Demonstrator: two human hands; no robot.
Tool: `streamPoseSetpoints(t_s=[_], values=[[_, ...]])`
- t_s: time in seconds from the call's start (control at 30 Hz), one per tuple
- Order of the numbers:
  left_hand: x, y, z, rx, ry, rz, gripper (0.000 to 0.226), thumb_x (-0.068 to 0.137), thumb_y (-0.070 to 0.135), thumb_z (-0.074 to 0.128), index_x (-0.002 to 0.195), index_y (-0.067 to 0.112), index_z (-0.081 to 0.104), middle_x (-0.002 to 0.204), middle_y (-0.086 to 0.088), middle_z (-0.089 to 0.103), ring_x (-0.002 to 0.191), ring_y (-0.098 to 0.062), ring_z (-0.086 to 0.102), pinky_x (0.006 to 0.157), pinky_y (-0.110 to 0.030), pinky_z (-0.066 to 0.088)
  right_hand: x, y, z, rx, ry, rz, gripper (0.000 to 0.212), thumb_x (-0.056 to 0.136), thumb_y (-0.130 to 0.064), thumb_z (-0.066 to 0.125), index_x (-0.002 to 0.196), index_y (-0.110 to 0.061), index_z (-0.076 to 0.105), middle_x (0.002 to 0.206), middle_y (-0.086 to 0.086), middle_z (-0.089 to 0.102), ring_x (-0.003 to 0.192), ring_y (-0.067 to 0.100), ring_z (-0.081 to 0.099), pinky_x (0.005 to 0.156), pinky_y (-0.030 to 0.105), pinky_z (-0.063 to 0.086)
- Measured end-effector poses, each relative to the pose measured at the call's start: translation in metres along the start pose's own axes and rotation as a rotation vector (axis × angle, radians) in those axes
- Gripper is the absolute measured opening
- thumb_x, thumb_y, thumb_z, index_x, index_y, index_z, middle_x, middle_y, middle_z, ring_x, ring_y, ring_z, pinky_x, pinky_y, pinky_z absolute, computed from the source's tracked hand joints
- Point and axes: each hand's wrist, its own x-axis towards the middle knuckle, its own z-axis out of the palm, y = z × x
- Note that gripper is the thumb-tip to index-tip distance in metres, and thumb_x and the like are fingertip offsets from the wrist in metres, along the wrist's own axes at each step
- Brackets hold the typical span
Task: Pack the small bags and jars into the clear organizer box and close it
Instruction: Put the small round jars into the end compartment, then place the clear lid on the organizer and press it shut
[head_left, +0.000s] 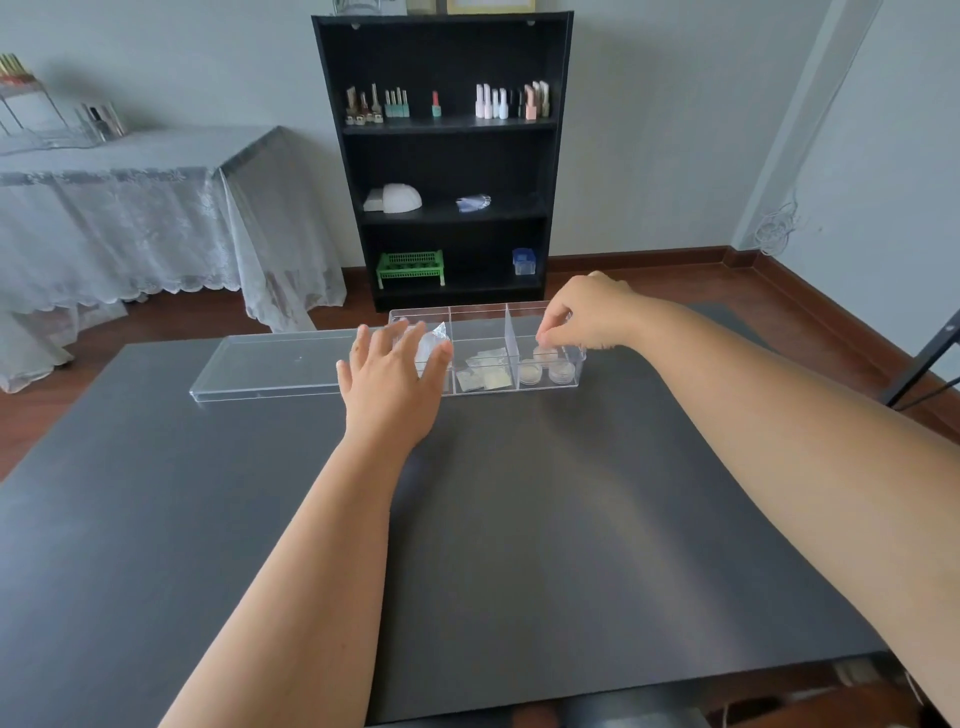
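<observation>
From the head view, the right hand (587, 317) is pinching down over the jars (546, 365) in the organizer box's (478, 317) right compartment, whether gripping one I cannot tell; three jars are showing. The left hand (395, 374), fingers spread and empty, is hovering at the left compartment's crinkled bag (434, 343). Several flat bags (485, 370) are filling the middle. The lid (270, 364) is lying beside the box, so closing looks left to do

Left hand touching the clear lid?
Cannot tell. In the head view the left hand overlaps the clear lid's right end, but contact or hovering isn't visible.
</observation>
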Motion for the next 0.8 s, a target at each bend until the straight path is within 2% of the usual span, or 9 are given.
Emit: streamPoseSetpoints(t_s=[0.13, 0.27, 0.33, 0.47, 0.6, 0.7, 0.8], values=[[0.011, -0.037, -0.028, -0.121, 0.244, -0.136, 0.043, 0.093, 0.050, 0.040, 0.130, 0.033, 0.052, 0.141, 0.000, 0.048, 0.134, -0.028, 0.033, 0.107, -0.052, 0.026, -0.006, -0.001, -0.006, 0.086, 0.190, -0.025, 0.012, 0.088, -0.038, 0.061, 0.084, -0.037, 0.072, 0.089, -0.014, 0.066, 0.103, 0.018, 0.044, 0.087, 0.042, 0.043], [0.014, -0.108, -0.054, -0.027, 0.226, -0.439, 0.042, 0.090, 0.039, 0.047, 0.130, 0.031, 0.054, 0.142, -0.007, 0.044, 0.130, -0.036, 0.032, 0.104, -0.051, 0.026, -0.009, -0.021, -0.011, 0.139, 0.225, -0.127, 0.011, 0.087, -0.035, 0.062, 0.081, -0.040, 0.069, 0.086, -0.015, 0.069, 0.101, 0.017, 0.050, 0.085, 0.040, 0.047], [0.012, -0.140, -0.066, 0.028, 0.213, -0.531, 0.042, 0.090, 0.038, 0.047, 0.130, 0.028, 0.054, 0.142, -0.011, 0.043, 0.129, -0.039, 0.032, 0.104, -0.052, 0.026, -0.007, -0.039, -0.010, 0.191, 0.238, -0.182, 0.012, 0.087, -0.033, 0.063, 0.080, -0.040, 0.068, 0.085, -0.016, 0.069, 0.101, 0.017, 0.051, 0.082, 0.038, 0.048], [0.010, -0.173, -0.084, 0.155, 0.129, -0.532, 0.042, 0.090, 0.044, 0.046, 0.129, 0.030, 0.055, 0.137, -0.014, 0.048, 0.124, -0.042, 0.036, 0.101, -0.051, 0.029, -0.006, -0.087, -0.001, 0.259, 0.247, -0.302, 0.013, 0.086, -0.032, 0.062, 0.078, -0.040, 0.068, 0.081, -0.018, 0.068, 0.101, 0.014, 0.046, 0.077, 0.034, 0.042], [0.004, -0.183, -0.090, 0.122, 0.137, -0.536, 0.037, 0.089, 0.043, 0.043, 0.121, 0.033, 0.058, 0.130, -0.010, 0.055, 0.119, -0.041, 0.039, 0.098, -0.047, 0.031, -0.005, -0.135, 0.017, 0.266, 0.216, -0.384, 0.012, 0.087, -0.030, 0.061, 0.083, -0.034, 0.072, 0.082, -0.015, 0.068, 0.101, 0.013, 0.042, 0.073, 0.031, 0.033], [-0.003, -0.192, -0.098, 0.056, 0.174, -0.558, 0.037, 0.087, 0.042, 0.042, 0.119, 0.036, 0.060, 0.127, -0.005, 0.058, 0.119, -0.038, 0.040, 0.098, -0.047, 0.031, -0.009, -0.162, 0.034, 0.234, 0.219, -0.416, 0.013, 0.088, -0.027, 0.060, 0.088, -0.027, 0.073, 0.084, -0.011, 0.069, 0.101, 0.017, 0.044, 0.079, 0.034, 0.036], [-0.014, -0.205, -0.109, -0.002, 0.216, -0.575, 0.035, 0.085, 0.038, 0.044, 0.113, 0.036, 0.064, 0.121, 0.001, 0.064, 0.118, -0.035, 0.041, 0.095, -0.044, 0.034, -0.016, -0.184, 0.062, 0.308, 0.206, -0.405, 0.017, 0.089, -0.020, 0.059, 0.098, -0.018, 0.073, 0.100, -0.001, 0.065, 0.097, 0.017, 0.051, 0.083, 0.034, 0.045]])
